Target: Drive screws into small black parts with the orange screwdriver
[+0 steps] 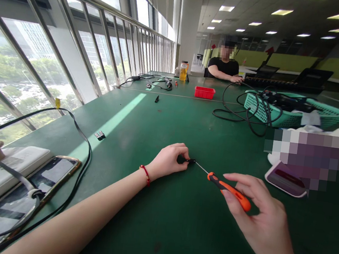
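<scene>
Near the middle of the green table [159,208], my left hand [171,159] pinches a small black part [190,161] whose kind I cannot make out. A red bracelet is on that wrist. My right hand [258,208] holds a screwdriver [232,192] with an orange and black handle between thumb and fingers. Its thin metal shaft points left, and the tip meets the black part or lies right beside it. Most of the part is hidden by my left fingers.
Back right stands a green basket [328,117] with black cables. A red tray [204,92] and a jar [183,71] are farther back. Small black pieces [100,136] lie left, near a phone [34,193] and a white power strip [5,177]. A person [225,63] sits at the far end.
</scene>
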Demonstrator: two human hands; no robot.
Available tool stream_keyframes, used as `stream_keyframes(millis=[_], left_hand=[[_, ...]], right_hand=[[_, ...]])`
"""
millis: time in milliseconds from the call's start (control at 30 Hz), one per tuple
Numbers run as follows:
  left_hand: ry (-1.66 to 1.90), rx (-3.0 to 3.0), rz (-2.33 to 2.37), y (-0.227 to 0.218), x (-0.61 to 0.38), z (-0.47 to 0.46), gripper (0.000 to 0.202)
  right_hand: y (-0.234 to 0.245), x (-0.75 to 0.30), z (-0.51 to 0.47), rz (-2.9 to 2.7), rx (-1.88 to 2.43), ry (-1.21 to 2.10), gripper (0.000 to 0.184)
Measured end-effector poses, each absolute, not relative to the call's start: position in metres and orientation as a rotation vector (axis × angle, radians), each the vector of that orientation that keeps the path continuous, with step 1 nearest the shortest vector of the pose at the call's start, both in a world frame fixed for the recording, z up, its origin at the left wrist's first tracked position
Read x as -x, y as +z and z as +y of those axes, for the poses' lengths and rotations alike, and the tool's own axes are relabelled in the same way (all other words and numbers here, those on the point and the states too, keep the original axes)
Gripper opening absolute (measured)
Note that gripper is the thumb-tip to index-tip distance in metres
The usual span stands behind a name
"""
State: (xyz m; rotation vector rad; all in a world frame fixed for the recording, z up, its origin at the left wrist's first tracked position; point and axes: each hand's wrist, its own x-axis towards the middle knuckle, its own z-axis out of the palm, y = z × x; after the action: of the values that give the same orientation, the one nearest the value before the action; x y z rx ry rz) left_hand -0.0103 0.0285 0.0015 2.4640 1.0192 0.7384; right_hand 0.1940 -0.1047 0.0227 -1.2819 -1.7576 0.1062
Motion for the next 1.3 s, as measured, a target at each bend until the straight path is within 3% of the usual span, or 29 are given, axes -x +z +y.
stream_keyframes(millis=[167, 367, 600, 767, 933, 1167, 1300], left_hand=[[0.748, -2.475, 1.008, 0.0001, 0.0106, 0.0294, 0.002], [0.738, -2.464, 1.020, -0.0009, 0.0109, 0.0307, 0.002], [0.743, -2.482, 1.011, 0.0004, 0.0105, 0.0299, 0.002], [0.741, -2.483, 1.012, 0.0005, 0.0108, 0.0294, 0.002], [0.730, -2.478, 1.004, 0.0007, 0.0112, 0.0297, 0.002], [0.742, -2.467, 1.016, 0.0005, 0.0106, 0.0298, 0.002], [0.749, -2.465, 1.024, 0.0008, 0.0097, 0.0292, 0.002]], right_hand=[[0.0229, -0.1931, -0.1042, -1.690, 1.210, -0.014, 0.038], [0.0247, -0.1925, -0.1059, -1.754, 1.277, 0.097, 0.018], [0.0248, -0.1933, -0.1038, -1.716, 1.216, -0.101, 0.027], [0.0236, -0.1933, -0.1046, -1.769, 1.243, 0.006, 0.014], [0.0288, -0.1932, -0.1046, -1.766, 1.204, -0.073, 0.025], [0.0277, -0.1903, -0.0991, -1.924, 1.306, 0.101, 0.025], [0.0319, -0.1979, -0.1003, -1.877, 1.249, 0.137, 0.015]])
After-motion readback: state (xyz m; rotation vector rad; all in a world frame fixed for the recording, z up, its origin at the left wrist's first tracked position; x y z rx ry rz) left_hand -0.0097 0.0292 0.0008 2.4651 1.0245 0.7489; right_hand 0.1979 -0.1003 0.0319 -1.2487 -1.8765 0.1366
